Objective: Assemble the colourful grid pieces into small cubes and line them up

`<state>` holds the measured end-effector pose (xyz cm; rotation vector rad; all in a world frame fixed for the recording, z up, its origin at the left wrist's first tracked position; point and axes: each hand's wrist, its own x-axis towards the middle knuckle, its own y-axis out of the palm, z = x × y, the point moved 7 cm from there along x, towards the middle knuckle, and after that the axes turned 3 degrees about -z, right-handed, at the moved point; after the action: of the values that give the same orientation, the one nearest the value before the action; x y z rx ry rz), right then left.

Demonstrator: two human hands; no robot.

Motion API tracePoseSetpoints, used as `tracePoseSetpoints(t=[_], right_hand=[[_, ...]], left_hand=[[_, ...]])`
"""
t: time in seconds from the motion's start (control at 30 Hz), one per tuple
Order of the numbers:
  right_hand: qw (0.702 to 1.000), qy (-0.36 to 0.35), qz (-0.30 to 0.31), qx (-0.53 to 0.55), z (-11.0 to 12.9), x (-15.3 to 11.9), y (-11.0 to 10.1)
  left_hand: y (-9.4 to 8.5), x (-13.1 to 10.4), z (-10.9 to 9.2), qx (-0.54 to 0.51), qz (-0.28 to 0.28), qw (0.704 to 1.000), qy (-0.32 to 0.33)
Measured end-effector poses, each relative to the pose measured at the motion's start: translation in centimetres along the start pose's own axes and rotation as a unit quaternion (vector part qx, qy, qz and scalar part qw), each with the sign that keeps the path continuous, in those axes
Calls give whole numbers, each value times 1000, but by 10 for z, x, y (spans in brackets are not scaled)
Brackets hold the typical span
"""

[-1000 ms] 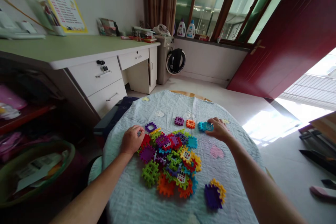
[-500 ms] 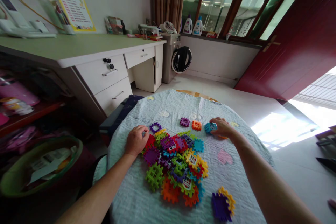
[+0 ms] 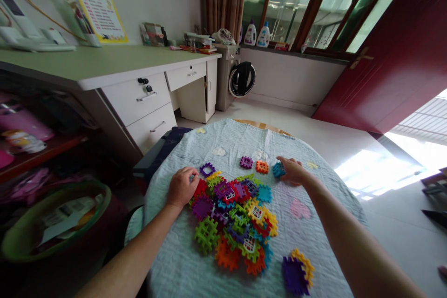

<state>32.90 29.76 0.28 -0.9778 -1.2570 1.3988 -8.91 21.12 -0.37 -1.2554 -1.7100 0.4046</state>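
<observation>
At the far right part of the round table, my right hand (image 3: 293,171) is closed on a blue interlocking block (image 3: 278,170), its index finger stretched out above it. An orange window block (image 3: 261,167) and a purple window block (image 3: 246,162) lie in a row left of that hand. My left hand (image 3: 182,187) rests with curled fingers at the left edge of a block pile, touching or close to a red block (image 3: 200,188). What its fingers hold, if anything, is hidden. A purple square frame (image 3: 207,169) lies just beyond it.
The pile includes a green block (image 3: 206,235) and a yellow window block (image 3: 256,213). A purple block (image 3: 295,274) joined with a yellow one (image 3: 304,265) lies at the near right. A pale cloth (image 3: 223,142) covers the table. A desk (image 3: 139,63) stands at left.
The blue block has turned in my right hand, and the index finger has stretched out. An orange piece seen under that hand no longer shows. My left hand stays put.
</observation>
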Motion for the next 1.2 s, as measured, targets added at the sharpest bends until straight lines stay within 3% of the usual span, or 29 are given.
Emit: tracePoseSetpoints(t=[0.3, 0.43, 0.57, 0.8, 0.93, 1.1, 1.2], right_hand=[[998, 15, 48, -26, 6, -4, -1], [999, 22, -27, 11, 14, -22, -26], [987, -21, -100, 123, 41, -62, -40], [980, -41, -66, 182, 90, -114, -8], [982, -5, -63, 179, 92, -130, -15], [980, -2, 7, 198, 88, -159, -26], [974, 0, 10, 227, 92, -171, -27]], left_hand=[[1, 0, 2, 1, -1, 1000, -1], [1, 0, 2, 3, -1, 1000, 2], [2, 1, 2, 13, 0, 1000, 5], [1, 2, 0, 20, -2, 1000, 12], [1, 2, -1, 27, -3, 1000, 14], [3, 3, 1, 29, -6, 999, 15], [3, 3, 2, 27, -9, 999, 15]])
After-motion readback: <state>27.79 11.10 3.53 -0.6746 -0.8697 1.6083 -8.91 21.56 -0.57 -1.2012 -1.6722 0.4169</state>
